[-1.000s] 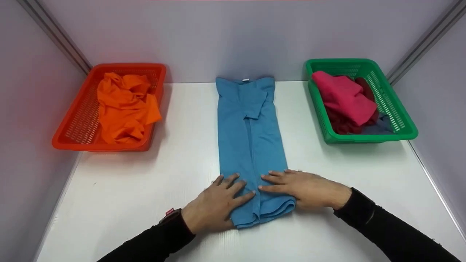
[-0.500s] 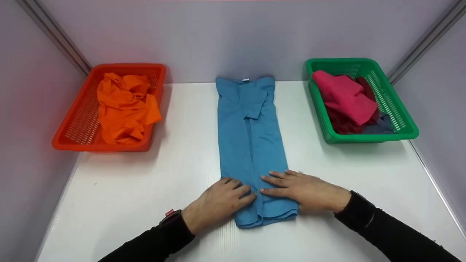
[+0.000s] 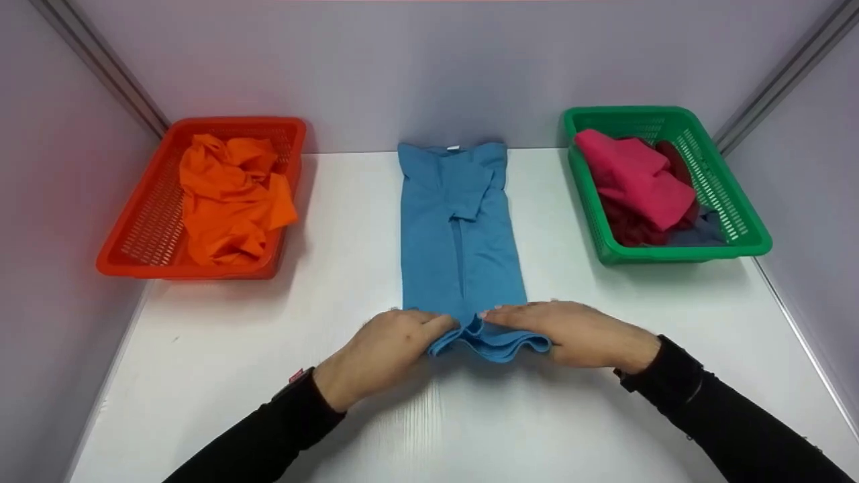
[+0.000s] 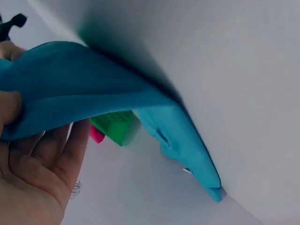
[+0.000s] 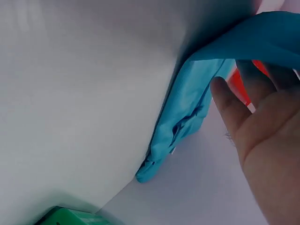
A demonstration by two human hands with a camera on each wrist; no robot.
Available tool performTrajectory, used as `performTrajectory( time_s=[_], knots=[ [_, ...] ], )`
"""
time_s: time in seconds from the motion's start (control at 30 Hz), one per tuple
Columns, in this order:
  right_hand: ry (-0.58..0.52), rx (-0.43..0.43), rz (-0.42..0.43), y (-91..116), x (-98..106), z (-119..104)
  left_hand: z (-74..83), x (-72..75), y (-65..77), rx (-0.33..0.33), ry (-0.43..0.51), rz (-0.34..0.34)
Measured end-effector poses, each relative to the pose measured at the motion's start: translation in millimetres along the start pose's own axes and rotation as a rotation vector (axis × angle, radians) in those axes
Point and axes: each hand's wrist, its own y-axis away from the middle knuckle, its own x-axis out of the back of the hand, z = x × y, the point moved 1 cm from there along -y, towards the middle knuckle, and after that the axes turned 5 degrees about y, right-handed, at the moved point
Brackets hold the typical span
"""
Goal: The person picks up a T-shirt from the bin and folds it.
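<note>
A blue shirt (image 3: 436,248), folded into a long strip, lies lengthwise on the white table, with its small white tag at the far end. Its near end is raised off the table, and the layered hem (image 3: 500,345) faces me. My left hand (image 3: 386,349) grips the left corner of that end; in the left wrist view the thumb lies on one side of the cloth and the fingers on the other. At the opposite corner my right hand (image 3: 577,333) holds the cloth, its fingers partly behind the fabric in the right wrist view (image 5: 276,117).
An orange-red basket (image 3: 111,258) with a crumpled orange garment (image 3: 228,201) stands at the back left. At the back right is a green basket (image 3: 755,245) holding pink (image 3: 634,178), dark red and grey-blue cloth. Pale walls border the white table (image 3: 201,376).
Both hands were lying on the shirt's near end; they now grip its corners. That end has come up off the table and moved away from me, so the strip looks shorter.
</note>
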Motion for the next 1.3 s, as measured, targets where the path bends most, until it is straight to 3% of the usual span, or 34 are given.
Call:
performTrajectory(
  time_s=[0.17, 0.33, 0.53, 0.67, 0.83, 1.03, 1.17, 1.3],
  knots=[
    [-0.044, -0.011, 0.124, -3.5, 13.3, -4.5, -4.2, 11.7, -6.9, 0.061, 0.098, 0.105],
    [-0.088, 0.001, 0.219, -7.4, 19.3, -7.2, -8.9, 14.5, -10.9, 0.055, 0.142, 0.157],
    [-0.098, -0.02, 0.264, -6.1, 19.9, -4.3, -13.1, 23.3, -8.0, 0.084, 0.176, 0.204],
    [-0.134, -0.029, 0.282, -3.7, 22.2, -3.0, -17.0, 30.8, -5.6, 0.136, 0.271, 0.207],
    [-0.182, -0.006, 0.284, -0.7, 29.1, -5.3, -20.6, 41.2, -4.3, 0.157, 0.461, 0.115],
    [-0.226, 0.107, 0.198, 9.5, 36.7, -11.9, -19.3, 54.3, 1.5, 0.073, 0.625, -0.077],
    [-0.301, 0.192, 0.124, 17.4, 39.0, -16.5, -16.2, 59.8, 3.5, 0.015, 0.685, -0.175],
    [-0.288, 0.17, 0.138, 17.1, 40.9, -17.2, -17.7, 61.0, -0.2, 0.039, 0.693, -0.208]
  ],
)
